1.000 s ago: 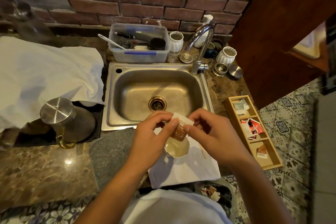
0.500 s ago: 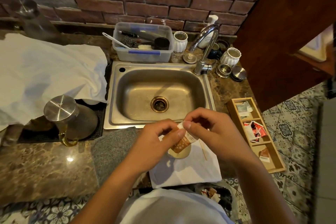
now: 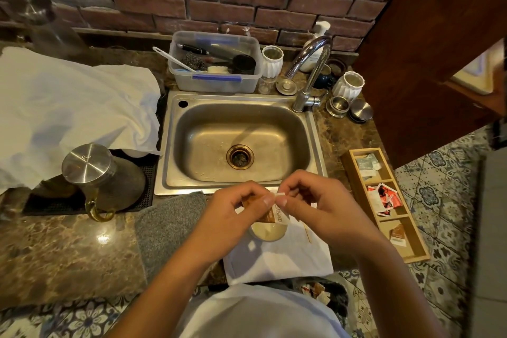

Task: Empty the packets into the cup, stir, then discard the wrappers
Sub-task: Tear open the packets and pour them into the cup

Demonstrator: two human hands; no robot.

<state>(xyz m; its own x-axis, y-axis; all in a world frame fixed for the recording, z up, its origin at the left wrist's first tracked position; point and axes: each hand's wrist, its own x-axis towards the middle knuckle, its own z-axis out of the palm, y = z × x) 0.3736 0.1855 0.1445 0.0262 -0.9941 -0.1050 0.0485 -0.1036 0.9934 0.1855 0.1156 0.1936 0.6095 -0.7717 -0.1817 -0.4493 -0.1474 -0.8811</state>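
Right over the cup, your hands were pinched together on a glossy brown-and-white paper packet: your left hand gripped its brown body while your right hand nipped a thin white torn strip at the top. That round cup held pale liquid and sat on a flat white napkin on the speckled stone surface, with a slim wooden stick beside it. More flat packets lay in the boxy wooden tray to your right, near the brushed steel sink.
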